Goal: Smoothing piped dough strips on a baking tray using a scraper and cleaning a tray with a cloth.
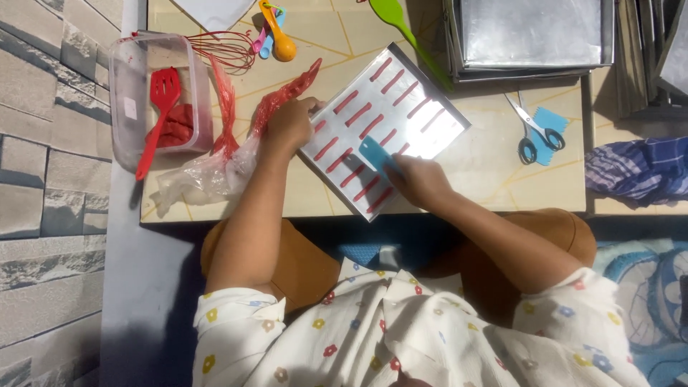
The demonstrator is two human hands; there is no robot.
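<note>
1. Lying at an angle near the front edge of the tiled table (502, 165), a metal baking tray (387, 129) carries rows of short red dough strips (358, 115), spaced apart so none touch.
2. Gripped in the right hand (423, 179) is a teal plastic scraper (375, 154); the fingers are closed around its lower part, and its blade rests flat on the tray among the strips at the near side, an angle that suits sliding under or trimming them.
3. At the tray's far-left edge, the left hand (290, 125) is curled with its fingertips at the rim, seemingly steadying the tray; whether it pinches the rim or only presses on it cannot be told.
4. Just left of that hand lies a clear piping bag (236, 154) streaked with red paste, slack on the table and touching the wrist area.
5. Further left stands a clear plastic tub (125, 93) holding a lump of red dough (175, 125) with a red slotted spatula (161, 97) leaning in it, handle out over the rim.
6. Beyond lie a red whisk (226, 46), coloured measuring spoons (276, 36) and a green spatula (401, 21).
7. To the right are scissors (534, 129) beside a blue comb scraper (552, 125), stacked empty trays (534, 36), and a striped cloth (638, 168).
</note>
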